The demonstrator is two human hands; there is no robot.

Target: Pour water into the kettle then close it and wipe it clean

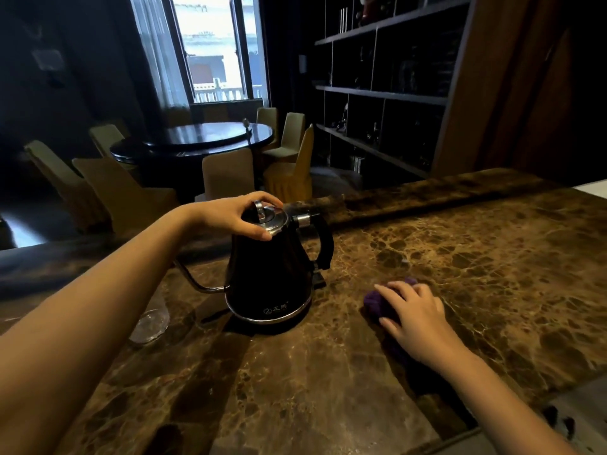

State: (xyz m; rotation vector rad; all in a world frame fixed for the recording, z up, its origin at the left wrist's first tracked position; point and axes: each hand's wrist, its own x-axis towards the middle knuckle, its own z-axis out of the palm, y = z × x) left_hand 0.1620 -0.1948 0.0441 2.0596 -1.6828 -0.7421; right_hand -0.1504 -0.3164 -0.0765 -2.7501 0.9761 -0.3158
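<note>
black kettle (269, 274) on the marble worktop (492, 257): our left hand (239, 216) presses its lid (271, 218) shut, our right hand (415, 318) closes on the purple cloth (377, 305); wiping looks next.

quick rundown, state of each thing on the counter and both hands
kettle: upright on the marble counter, spout to the left
lid: seated on the kettle, closed
left hand: resting over the lid
glass: upright beside the spout, looks empty
purple cloth: bunched on the counter, apart from the kettle
right hand: laid on the cloth, fingers curled over it
</note>
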